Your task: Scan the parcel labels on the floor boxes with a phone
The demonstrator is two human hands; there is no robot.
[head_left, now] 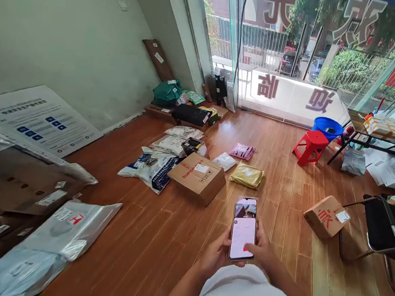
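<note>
the phone (pixel 244 228) sits upright between both hands, low in the middle of the view, just above the person's white shirt; the left hand (pixel 214 253) cups its left edge and back, fingers curled round it; the right hand (pixel 264 250) holds the right edge with the thumb laid across the lower part of the lit screen (pressing or just resting, i cannot tell); the screen shows a small picture at the top and a pale panel beneath, too small to read.

on the wooden floor (pixel 157 248) beyond the phone lie parcels, well apart from the hands: a brown cardboard box (pixel 197 175) nearest, a gold padded mailer (pixel 247 175) just right of it, a pink packet (pixel 242 150), white and blue bags (pixel 152 167) to the left; a smaller box (pixel 325 216) rests by a black chair (pixel 384 231); a red stool (pixel 311 145) stands further back near the glass front.

by my reading the step in hand is work on the screen, with the camera aimed towards the parcels; the next move seems to call for a steady two-handed hold and a precise thumb tap, the lens kept on one label at a time.
</note>
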